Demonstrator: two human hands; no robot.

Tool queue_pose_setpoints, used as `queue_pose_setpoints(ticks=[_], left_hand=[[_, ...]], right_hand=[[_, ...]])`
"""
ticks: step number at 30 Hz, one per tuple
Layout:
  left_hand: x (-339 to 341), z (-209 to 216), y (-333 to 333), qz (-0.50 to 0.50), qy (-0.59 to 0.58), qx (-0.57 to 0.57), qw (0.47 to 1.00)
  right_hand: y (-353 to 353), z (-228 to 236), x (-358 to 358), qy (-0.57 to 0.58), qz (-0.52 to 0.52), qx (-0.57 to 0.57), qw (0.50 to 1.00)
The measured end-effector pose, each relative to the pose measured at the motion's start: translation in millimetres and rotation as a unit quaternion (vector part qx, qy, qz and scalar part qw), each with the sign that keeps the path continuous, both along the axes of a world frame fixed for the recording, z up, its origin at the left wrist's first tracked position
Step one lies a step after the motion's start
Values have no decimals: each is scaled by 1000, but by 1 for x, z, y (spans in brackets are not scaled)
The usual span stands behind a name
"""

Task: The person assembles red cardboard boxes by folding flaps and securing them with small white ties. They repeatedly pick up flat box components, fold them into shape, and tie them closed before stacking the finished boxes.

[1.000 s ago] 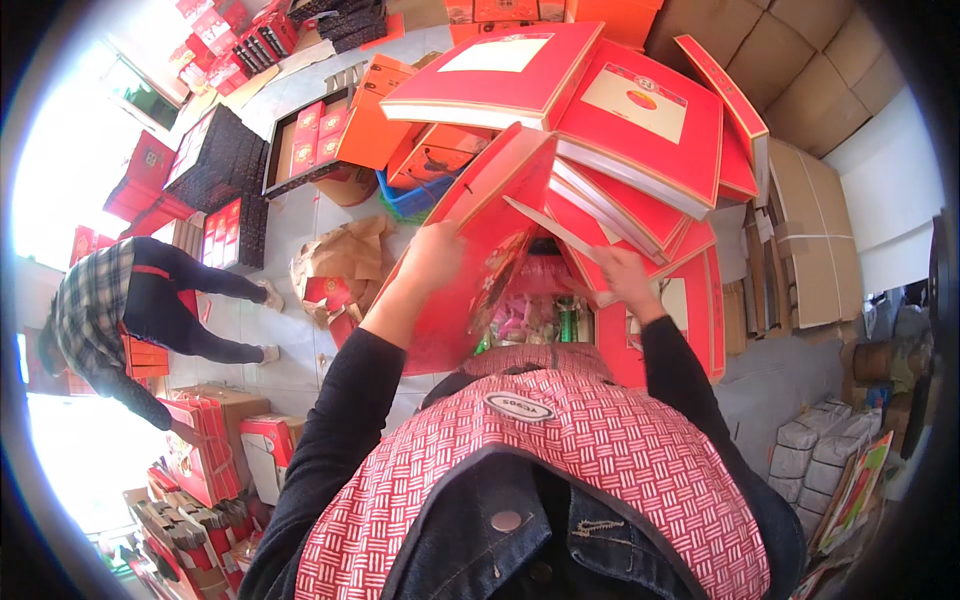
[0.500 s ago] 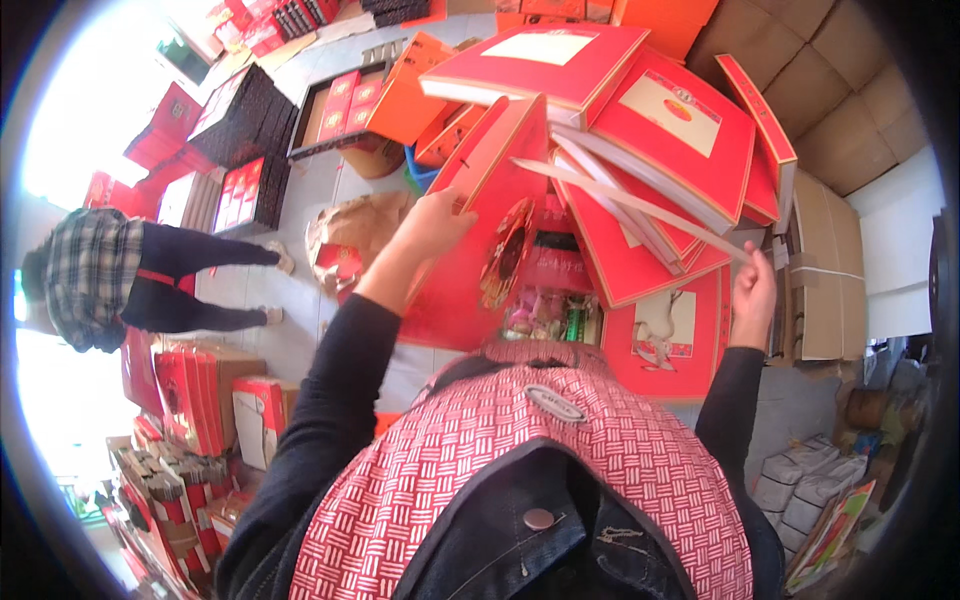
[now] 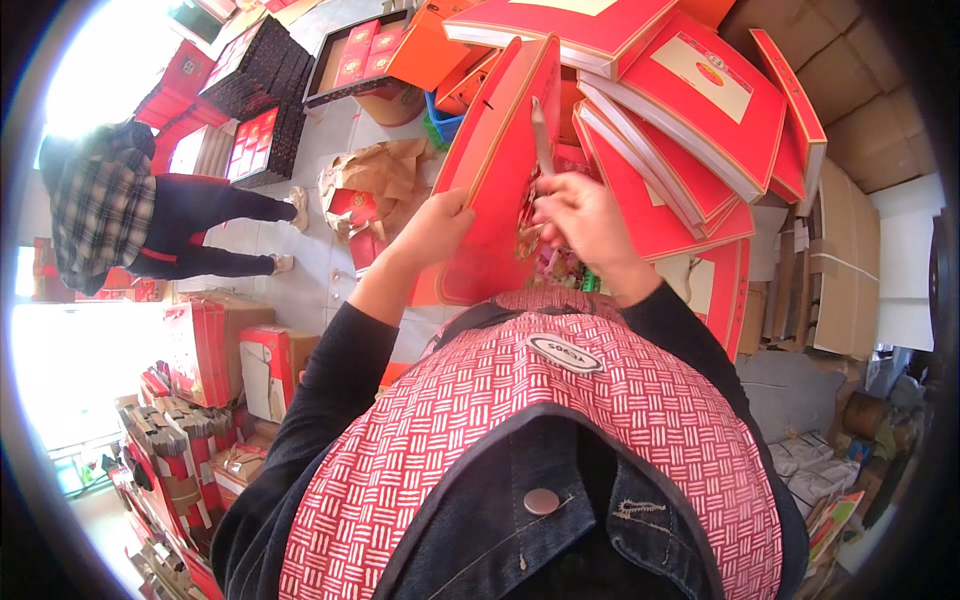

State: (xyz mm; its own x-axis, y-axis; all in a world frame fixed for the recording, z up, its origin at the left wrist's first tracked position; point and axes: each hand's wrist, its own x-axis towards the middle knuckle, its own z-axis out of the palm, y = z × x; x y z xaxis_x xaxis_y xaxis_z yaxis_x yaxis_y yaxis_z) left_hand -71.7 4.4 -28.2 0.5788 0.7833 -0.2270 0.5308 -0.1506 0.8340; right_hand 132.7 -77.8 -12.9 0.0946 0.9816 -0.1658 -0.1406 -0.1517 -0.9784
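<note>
My left hand point(image 3: 437, 228) grips the near left edge of a red gift box lid point(image 3: 500, 160), its fingers closed round the border. The lid stands tilted up in front of me. Between the thumb and fingers of my right hand point(image 3: 585, 220) is a long, flat, cream-coloured strip point(image 3: 543, 140), pointing away from me along the lid's right face. What the strip is made of I cannot tell. My right hand partly covers a round gold ornament on that face. Below it, small colourful items point(image 3: 557, 268) show in part beside my apron.
Red gift boxes point(image 3: 700, 80) lie in a slanting pile at the right. Behind the lid are orange boxes point(image 3: 425, 45) and a blue basket point(image 3: 443, 122). Crumpled brown paper point(image 3: 375, 175) lies on the floor at left. Another person point(image 3: 110, 215) stands bent over further left.
My right hand has swung left, bringing the strip from over the box pile to the lid's face. My left hand still grips the lid. The other person has bent differently.
</note>
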Motion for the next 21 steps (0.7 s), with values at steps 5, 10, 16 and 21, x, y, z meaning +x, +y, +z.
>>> queue_pose_setpoints(ticks=[5,10,16,21], left_hand=[[3,-8,-11,51,-11,9,999],[8,-1,-19,51,-13,46,998],[9,-3,-20,62,-19,55,996],[13,-6,-17,43,-8,80,996]], right_hand=[[7,-29,-24,-54,29,-50,997],[19,-43,-30,-167,51,13,985],[18,-32,-32,-83,40,-28,995],[24,-43,-31,-139,-3,44,989]])
